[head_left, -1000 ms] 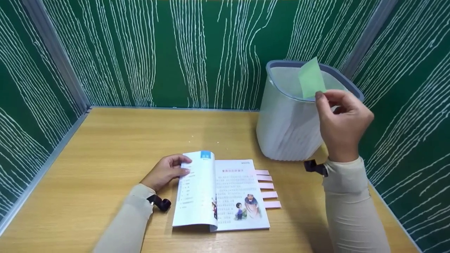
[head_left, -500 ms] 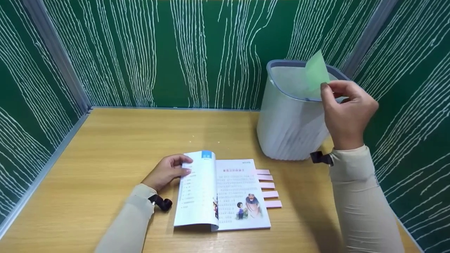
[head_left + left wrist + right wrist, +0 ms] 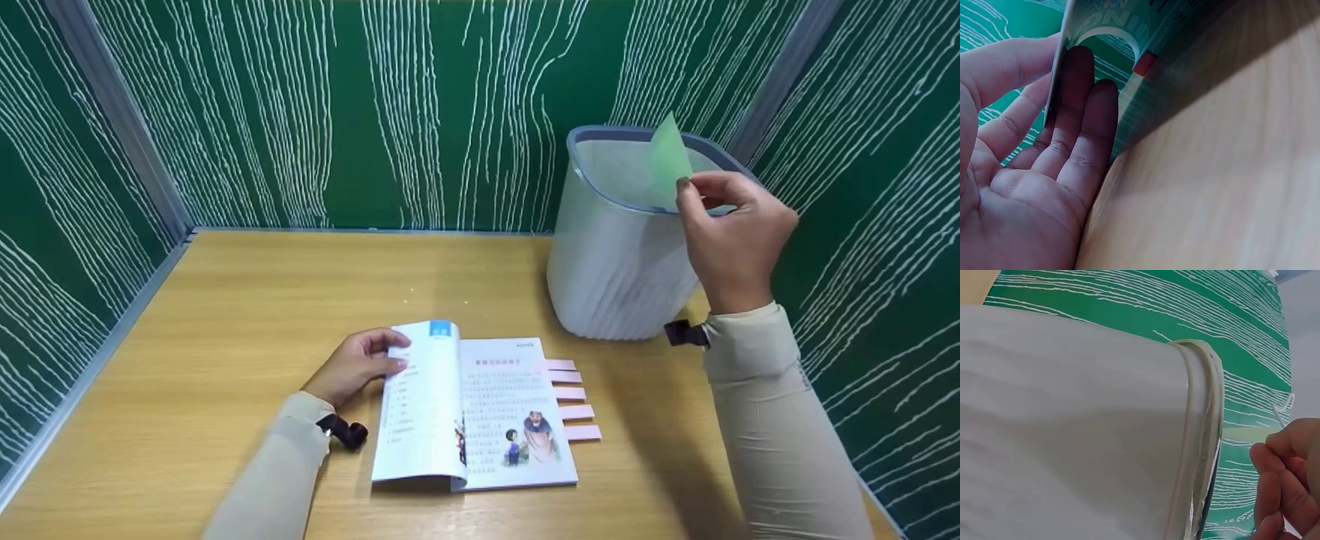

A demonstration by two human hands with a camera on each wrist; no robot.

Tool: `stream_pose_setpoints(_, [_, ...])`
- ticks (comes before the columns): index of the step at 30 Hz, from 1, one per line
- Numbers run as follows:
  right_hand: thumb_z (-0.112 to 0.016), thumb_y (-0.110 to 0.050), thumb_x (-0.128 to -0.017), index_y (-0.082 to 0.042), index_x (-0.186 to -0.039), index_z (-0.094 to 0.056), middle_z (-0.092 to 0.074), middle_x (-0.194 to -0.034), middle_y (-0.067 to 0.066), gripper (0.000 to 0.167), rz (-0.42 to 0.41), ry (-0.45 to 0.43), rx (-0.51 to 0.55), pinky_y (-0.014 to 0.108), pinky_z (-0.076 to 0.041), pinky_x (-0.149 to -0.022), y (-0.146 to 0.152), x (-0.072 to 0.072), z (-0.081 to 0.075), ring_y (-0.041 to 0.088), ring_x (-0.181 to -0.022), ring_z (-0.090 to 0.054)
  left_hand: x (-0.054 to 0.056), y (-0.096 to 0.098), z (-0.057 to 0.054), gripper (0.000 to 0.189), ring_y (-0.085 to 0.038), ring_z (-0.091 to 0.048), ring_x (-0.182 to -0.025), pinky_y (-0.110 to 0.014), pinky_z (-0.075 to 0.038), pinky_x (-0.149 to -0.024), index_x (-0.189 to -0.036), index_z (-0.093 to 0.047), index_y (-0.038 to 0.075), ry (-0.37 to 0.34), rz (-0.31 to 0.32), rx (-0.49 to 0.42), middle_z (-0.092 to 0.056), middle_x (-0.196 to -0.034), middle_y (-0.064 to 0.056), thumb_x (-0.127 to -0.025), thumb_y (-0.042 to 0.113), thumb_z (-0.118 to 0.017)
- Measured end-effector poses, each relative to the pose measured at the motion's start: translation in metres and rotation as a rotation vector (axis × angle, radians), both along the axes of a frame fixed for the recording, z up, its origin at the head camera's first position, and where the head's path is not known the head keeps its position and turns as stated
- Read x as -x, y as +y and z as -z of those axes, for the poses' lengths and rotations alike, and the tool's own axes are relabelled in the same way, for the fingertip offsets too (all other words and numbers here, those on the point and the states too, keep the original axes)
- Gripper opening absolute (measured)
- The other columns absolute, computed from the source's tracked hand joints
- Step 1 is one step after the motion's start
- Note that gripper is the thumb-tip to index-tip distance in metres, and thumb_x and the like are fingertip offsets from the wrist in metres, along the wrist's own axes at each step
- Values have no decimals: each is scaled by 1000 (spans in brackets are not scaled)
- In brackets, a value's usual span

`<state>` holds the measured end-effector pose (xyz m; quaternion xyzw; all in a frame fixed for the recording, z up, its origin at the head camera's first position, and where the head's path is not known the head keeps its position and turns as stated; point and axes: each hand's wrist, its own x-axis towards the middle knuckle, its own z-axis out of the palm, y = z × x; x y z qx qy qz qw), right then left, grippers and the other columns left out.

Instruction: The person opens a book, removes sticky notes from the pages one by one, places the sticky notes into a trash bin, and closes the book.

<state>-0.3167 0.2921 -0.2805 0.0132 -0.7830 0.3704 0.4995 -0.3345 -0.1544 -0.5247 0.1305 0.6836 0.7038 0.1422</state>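
An open book (image 3: pixel 517 420) lies on the table, its left side of pages lifted off the wood. My left hand (image 3: pixel 360 366) grips the left edge of those pages, and the left wrist view shows fingers on both sides of the cover (image 3: pixel 1123 22). High on the right, my right hand (image 3: pixel 742 236) pinches a green paper slip (image 3: pixel 670 157) by its lower corner between thumb and index finger. The slip stands over the opening of a white bin (image 3: pixel 622 262). In the right wrist view, that hand is beside the bin's rim (image 3: pixel 1207 394).
Several pink tabs (image 3: pixel 576 394) stick out from the book's right edge. The bin stands at the back right of the wooden table (image 3: pixel 262 300). A few tiny white bits lie behind the book. Green walls (image 3: pixel 300 112) with white lines enclose the table.
My right hand has risen slightly and shifted a little right, then slightly back left, with the green slip turning more edge-on. The left hand and the book have stayed in place.
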Motion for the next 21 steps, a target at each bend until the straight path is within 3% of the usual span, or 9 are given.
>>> stream_pose_setpoints(21, [-75,-37,-94,-18,-107,-83,-80,-101,-1,25,21,-91,-36,19,-57,-82,0,5,7,3,-83,-65,2,0,0,43,-25,-66,-108,-32,-60,-90,-128,-63,0,-21,1,-13,-64,-127,-15,-88,6,-81])
